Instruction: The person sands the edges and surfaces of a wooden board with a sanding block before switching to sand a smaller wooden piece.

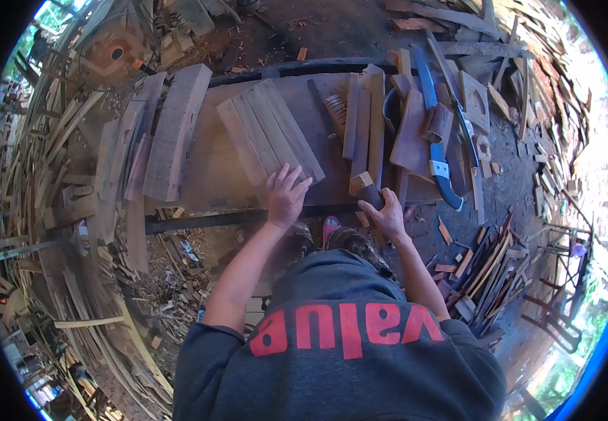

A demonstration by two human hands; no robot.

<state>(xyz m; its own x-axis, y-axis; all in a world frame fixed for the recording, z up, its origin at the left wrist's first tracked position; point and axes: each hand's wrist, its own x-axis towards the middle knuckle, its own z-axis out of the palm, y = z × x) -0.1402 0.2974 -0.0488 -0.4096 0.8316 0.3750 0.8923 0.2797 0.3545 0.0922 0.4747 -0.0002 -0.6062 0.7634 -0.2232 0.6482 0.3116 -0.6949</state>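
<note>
My left hand (287, 198) lies with its fingers spread on the near edge of a panel of several pale boards (270, 133) laid side by side. The panel sits at an angle on the workbench (199, 175). Closed around a short wooden block (366, 188) is my right hand (386, 216), at the bench's near edge. The block has a pale face and darker sides; my fingers hide part of it. Just beyond it lie long wooden strips (368, 126).
A blue hand saw (438, 140) lies among wood pieces on the bench's right. A thick beam (178, 133) and planks rest across its left end. A pile of offcuts (479, 270) is on the ground at right. Stacked timber (72, 281) fills the left side.
</note>
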